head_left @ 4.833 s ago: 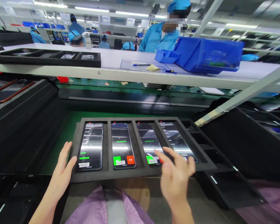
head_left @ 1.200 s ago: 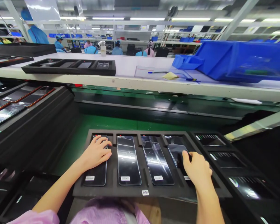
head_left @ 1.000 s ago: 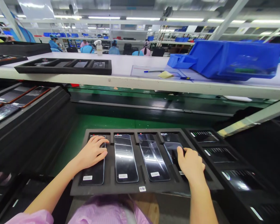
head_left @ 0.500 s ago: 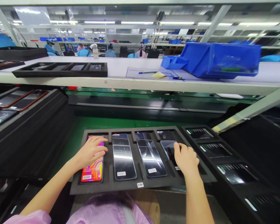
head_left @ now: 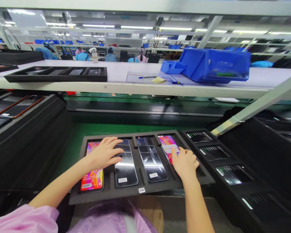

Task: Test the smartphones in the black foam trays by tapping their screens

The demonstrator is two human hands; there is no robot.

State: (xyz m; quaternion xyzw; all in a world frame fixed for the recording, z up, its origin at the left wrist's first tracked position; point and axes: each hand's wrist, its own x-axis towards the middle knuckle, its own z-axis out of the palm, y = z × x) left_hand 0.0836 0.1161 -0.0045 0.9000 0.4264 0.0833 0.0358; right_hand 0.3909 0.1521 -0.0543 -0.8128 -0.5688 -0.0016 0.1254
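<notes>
A black foam tray (head_left: 126, 192) in front of me holds a row of smartphones. The leftmost phone (head_left: 92, 178) glows with a bright wallpaper. The second phone (head_left: 126, 170) and third phone (head_left: 151, 161) are dark. The rightmost phone (head_left: 166, 144) is lit too. My left hand (head_left: 105, 153) lies spread across the tops of the leftmost and second phones, its fingertips on the second phone. My right hand (head_left: 185, 161) rests on the lower part of the rightmost phone with fingers curled and holds nothing.
Stacked black trays (head_left: 26, 136) with phones stand at my left. More trays (head_left: 223, 161) sit at my right. A white shelf (head_left: 135, 87) above carries a black tray (head_left: 55, 73), blue bins (head_left: 213, 64) and a pen. Workers sit far behind. A green belt (head_left: 106, 129) runs beyond the tray.
The leftmost and rightmost screens went from dark to a bright wallpaper. My left hand slid right onto the second phone. My right hand stayed on the rightmost phone.
</notes>
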